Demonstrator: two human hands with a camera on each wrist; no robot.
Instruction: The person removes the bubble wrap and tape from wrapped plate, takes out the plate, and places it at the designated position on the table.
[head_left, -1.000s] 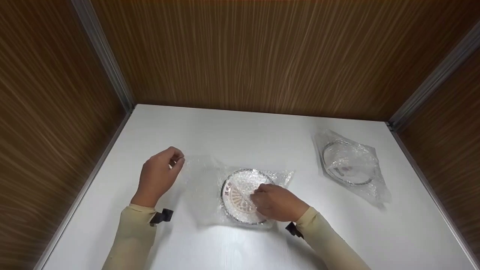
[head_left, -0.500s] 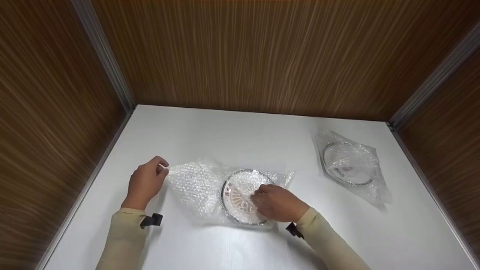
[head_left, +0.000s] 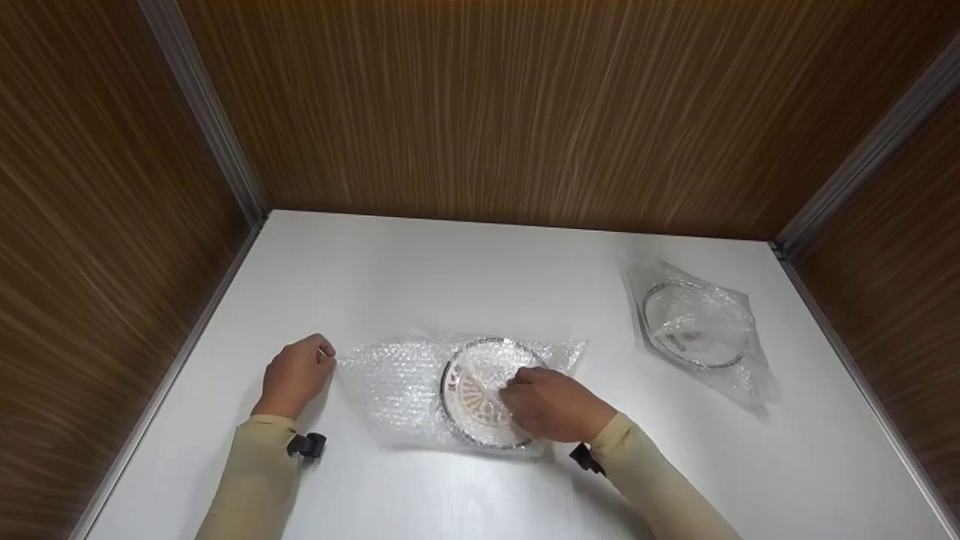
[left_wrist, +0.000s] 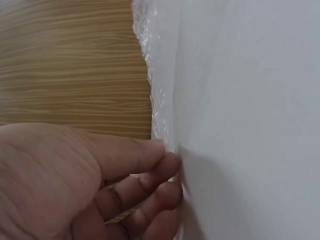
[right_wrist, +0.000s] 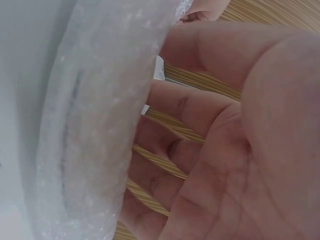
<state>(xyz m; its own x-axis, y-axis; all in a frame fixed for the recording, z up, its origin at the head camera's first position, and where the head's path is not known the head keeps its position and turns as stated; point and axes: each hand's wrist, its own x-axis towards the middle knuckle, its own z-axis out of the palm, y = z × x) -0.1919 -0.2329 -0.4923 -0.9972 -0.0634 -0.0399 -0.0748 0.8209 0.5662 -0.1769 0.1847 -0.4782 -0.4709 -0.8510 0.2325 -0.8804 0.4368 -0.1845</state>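
Observation:
A round plate (head_left: 474,409) with a dark rim and a reddish fan-like pattern lies on the table, under clear bubble wrap (head_left: 397,390). The sheet stretches flat to the left of the plate. My left hand (head_left: 296,375) pinches the sheet's far left edge between thumb and fingers; the left wrist view shows that edge (left_wrist: 157,100) at the fingertips. Over the plate's right part, my right hand (head_left: 555,405) presses its fingertips on the wrapped surface. Seen from the right wrist, the fingers (right_wrist: 190,107) extend to the wrap (right_wrist: 107,125) without curling round it.
A second round plate (head_left: 697,326), wrapped in bubble wrap, lies at the right of the white table (head_left: 450,277). Brown wood-grain panels (head_left: 487,112) enclose the table at the back and both sides, with metal posts (head_left: 214,112) in the corners.
My left hand has moved left and toward me, drawing the bubble wrap's edge out and then lowering it, so the sheet lies flatter. The right hand stays on the plate.

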